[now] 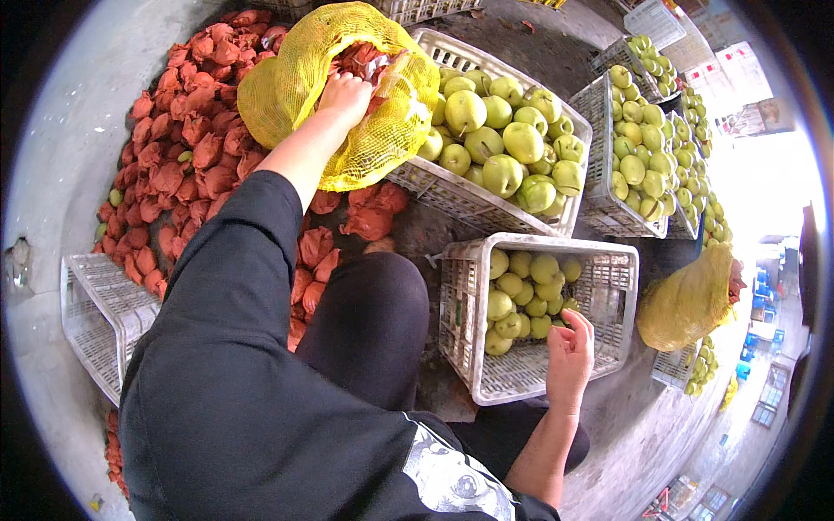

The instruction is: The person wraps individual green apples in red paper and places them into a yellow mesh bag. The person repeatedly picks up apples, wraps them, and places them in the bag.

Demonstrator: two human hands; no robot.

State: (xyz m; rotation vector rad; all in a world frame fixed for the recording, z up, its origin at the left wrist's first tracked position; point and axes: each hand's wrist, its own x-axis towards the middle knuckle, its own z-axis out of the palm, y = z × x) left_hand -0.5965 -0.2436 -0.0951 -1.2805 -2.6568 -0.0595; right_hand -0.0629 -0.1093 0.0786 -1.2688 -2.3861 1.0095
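My left hand [345,99] reaches into the mouth of a yellow mesh sack [300,84], its fingers curled down against crumpled red paper wrappers [359,60] and a bit of white paper. The fingertips are hidden, so whether they grip anything cannot be told. Over the near rim of a smaller white plastic crate [500,394], my right hand [571,352] is held with loosely bent fingers and nothing visible in it. Round yellow-green pears [521,286] lie in part of that crate. Just beyond, a larger white crate [482,205] is heaped with pears [502,176].
A heap of red-wrapped fruit [202,140] spreads along the wall at left, beside another white crate [111,312]. Several pear-filled crates [596,163] stand at upper right. A second yellow mesh sack [684,299] with red wrappers rests at right. My bent knee [371,319] is between heap and crate.
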